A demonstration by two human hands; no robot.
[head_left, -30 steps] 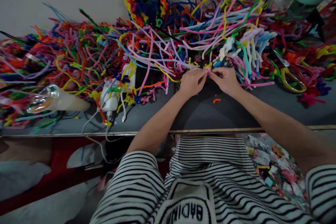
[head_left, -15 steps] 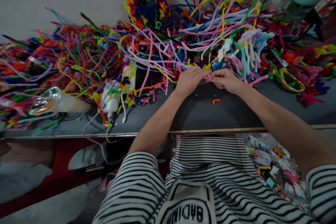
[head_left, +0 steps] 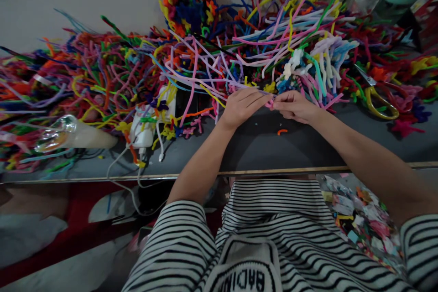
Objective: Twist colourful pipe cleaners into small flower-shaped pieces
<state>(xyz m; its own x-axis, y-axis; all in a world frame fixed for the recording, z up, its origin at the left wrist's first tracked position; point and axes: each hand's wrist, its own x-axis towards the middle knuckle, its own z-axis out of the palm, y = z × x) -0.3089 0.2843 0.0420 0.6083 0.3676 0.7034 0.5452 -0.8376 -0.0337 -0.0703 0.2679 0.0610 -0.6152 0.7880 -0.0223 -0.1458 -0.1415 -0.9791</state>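
Observation:
Between my two hands, near the middle of the table, is a small pink fuzzy piece (head_left: 269,104). My left hand (head_left: 243,106) has its fingers together, their tips at the left side of the piece. From the right, my right hand (head_left: 294,106) pinches the same piece between thumb and forefinger. Its exact shape is mostly covered by the fingers. A short orange fuzzy bit (head_left: 282,132) lies on the table just below my hands. Yellow fuzzy pieces (head_left: 270,87) and a white and blue bundle (head_left: 293,65) sit right behind them.
A large heap of coloured fuzzy stems (head_left: 116,70) runs along the back of the dark table (head_left: 191,156). Yellow-handled scissors (head_left: 380,108) lie at the right. At the left are a white charger (head_left: 143,133) with cables and a pale bottle-like container (head_left: 92,135).
My left hand has shifted slightly left, and the pink piece shows a little differently between the fingertips. My right hand still pinches it.

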